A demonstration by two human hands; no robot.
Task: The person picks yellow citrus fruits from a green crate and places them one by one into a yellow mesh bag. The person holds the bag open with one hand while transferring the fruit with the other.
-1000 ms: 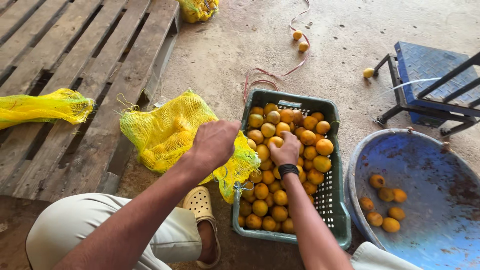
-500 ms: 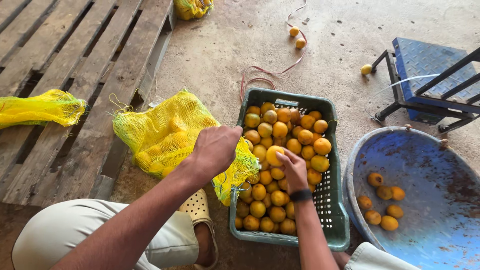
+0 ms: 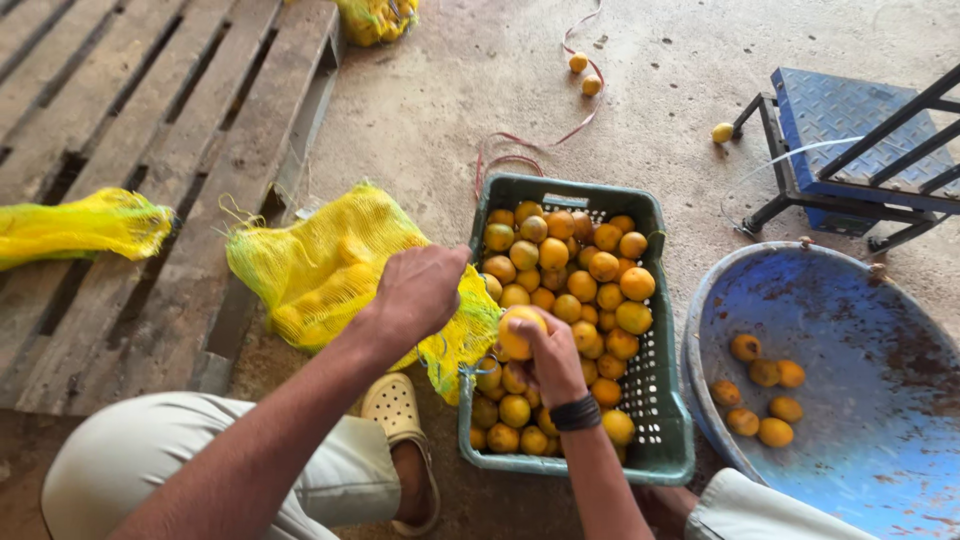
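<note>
The left hand [image 3: 420,290] is gripping the yellow net bag [image 3: 330,265] beside the green crate [image 3: 655,455]; the right hand [image 3: 550,350] is closing its fingers around an orange fruit [image 3: 518,332] over the crate.

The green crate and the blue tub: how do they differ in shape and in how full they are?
The green crate is rectangular with perforated walls; the blue tub is round and smooth. The green crate is heaped with orange fruits, while the blue tub holds only a few. Both stand on the concrete floor.
</note>
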